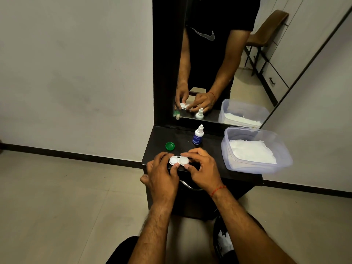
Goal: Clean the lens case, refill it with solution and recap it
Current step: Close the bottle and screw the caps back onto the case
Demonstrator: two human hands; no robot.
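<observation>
I hold the white contact lens case [179, 160] just above the near edge of the dark worktop [162, 136], gripped between both hands. My left hand [162, 168] has its fingers [167, 154] curled over the far side of the case's left well, with the thumb pressed against the near side. My right hand [202, 168] does the same on the right well, forefinger bent over the far rim and thumb tucked under the near rim, so both sets of fingers are closed round the case. The left well looks solid white and the right one a little clearer; I cannot tell whether either carries a cap. A green cap [170, 146] lies hollow side up on the worktop, to the far left of the case and apart from it. The small solution bottle [198, 135], white-capped with a blue label, stands upright further back, near the mirror [209, 54]. At the right side of the worktop sits a clear plastic container [257, 169] holding white tissues [251, 151]. A red thread [218, 190] circles my right wrist, and a curved metal handle [190, 185] shows below the worktop between my wrists
</observation>
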